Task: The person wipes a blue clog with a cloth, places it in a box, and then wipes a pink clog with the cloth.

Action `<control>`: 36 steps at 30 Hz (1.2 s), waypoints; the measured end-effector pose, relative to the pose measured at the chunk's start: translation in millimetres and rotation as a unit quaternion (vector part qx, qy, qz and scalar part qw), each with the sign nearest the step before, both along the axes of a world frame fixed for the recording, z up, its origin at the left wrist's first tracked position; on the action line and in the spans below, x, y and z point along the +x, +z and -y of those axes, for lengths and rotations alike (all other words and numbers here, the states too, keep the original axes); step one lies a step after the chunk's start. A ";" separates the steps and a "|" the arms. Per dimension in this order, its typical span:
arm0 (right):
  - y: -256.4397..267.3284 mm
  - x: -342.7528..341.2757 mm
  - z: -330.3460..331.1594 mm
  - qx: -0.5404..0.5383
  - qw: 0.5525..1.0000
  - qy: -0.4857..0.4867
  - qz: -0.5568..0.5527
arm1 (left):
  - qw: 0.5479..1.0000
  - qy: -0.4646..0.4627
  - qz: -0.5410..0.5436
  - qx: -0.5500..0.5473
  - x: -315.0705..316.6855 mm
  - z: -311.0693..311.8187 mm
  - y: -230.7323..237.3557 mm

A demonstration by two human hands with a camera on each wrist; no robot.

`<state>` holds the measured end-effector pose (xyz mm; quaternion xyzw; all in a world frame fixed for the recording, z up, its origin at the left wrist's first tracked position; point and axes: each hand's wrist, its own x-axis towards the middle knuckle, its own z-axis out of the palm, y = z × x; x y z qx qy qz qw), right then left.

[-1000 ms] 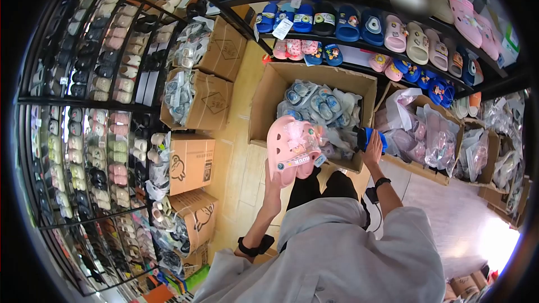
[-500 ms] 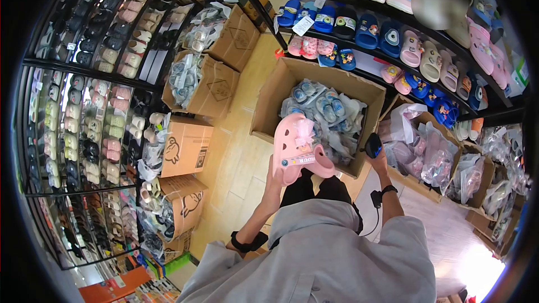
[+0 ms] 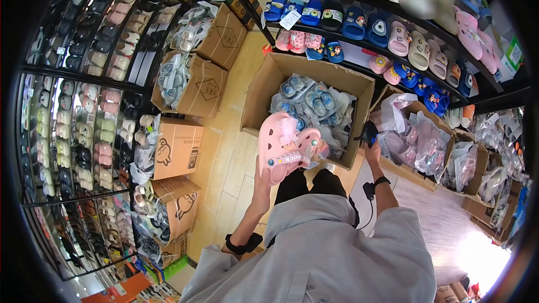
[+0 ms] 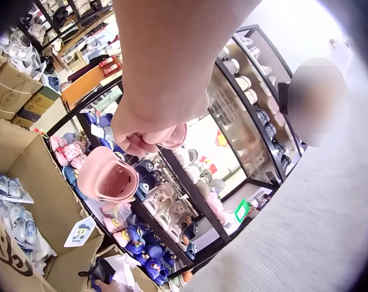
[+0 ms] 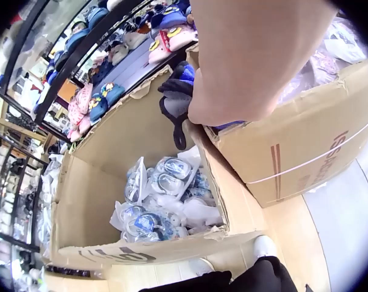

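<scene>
My left hand [image 3: 262, 182] grips a pair of pink clogs [image 3: 279, 134] with a bow and charms on them, at the heel end. They are held up in front of the body, overlapping the near side of the open carton in the head view. A paper tag [image 4: 80, 232] hangs near the clogs in the left wrist view. Over the carton's right rim, my right hand [image 3: 372, 150] holds a soft black-and-blue item with a loop [image 5: 176, 100]; its exact kind I cannot tell. Bagged blue-and-white clogs [image 5: 165, 182] lie inside the carton [image 5: 80, 201].
Shelves of children's clogs and slippers [image 3: 353, 22] stand behind the carton. To its right, another carton holds bagged pink shoes [image 3: 429, 134]. Racks of shoes [image 3: 84, 123] line the left side, with stacked cartons [image 3: 178, 148] before them. A wooden floor [image 3: 222, 134] runs between.
The left hand has tilted the pink clogs, bringing their strap side more into view. The right hand has turned its item, so black now shows where blue did. The head view has shifted slightly.
</scene>
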<state>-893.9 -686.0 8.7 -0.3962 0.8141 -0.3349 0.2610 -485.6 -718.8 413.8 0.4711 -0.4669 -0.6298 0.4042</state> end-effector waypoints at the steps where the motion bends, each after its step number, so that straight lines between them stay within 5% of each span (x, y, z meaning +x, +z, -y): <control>1: -1.1 -3.1 0.6 -0.002 1.000 -0.014 0.012 | 1.000 -0.009 -0.002 0.006 2.0 -1.2 -0.6; 4: 7.7 -9.5 -2.6 -0.031 0.998 -0.014 -0.049 | 0.999 -0.044 0.000 0.005 10.5 -3.2 -10.9; 10: 6.0 -21.0 -2.2 -0.087 0.987 -0.137 -0.004 | 1.000 0.008 0.018 -0.023 -4.6 -5.0 4.0; 14: 65.2 -19.2 8.9 -0.108 0.968 -0.190 0.122 | 1.000 0.002 0.002 -0.016 0.2 -4.8 0.3; 17: 94.5 -20.4 16.4 -0.131 0.923 -0.219 0.289 | 1.000 -0.026 -0.005 -0.002 5.4 -3.2 -7.6; 21: 178.2 9.8 38.3 -0.217 0.790 -0.199 0.538 | 0.998 -0.057 -0.020 0.006 -6.7 3.3 -0.5; 29: 327.4 65.3 55.9 -0.222 0.690 -0.066 0.686 | 0.995 -0.104 -0.003 -0.004 -17.9 4.7 12.5; 36: 371.6 104.6 64.1 -0.253 0.756 -0.016 0.604 | 0.992 -0.105 0.035 -0.066 -13.6 0.3 11.3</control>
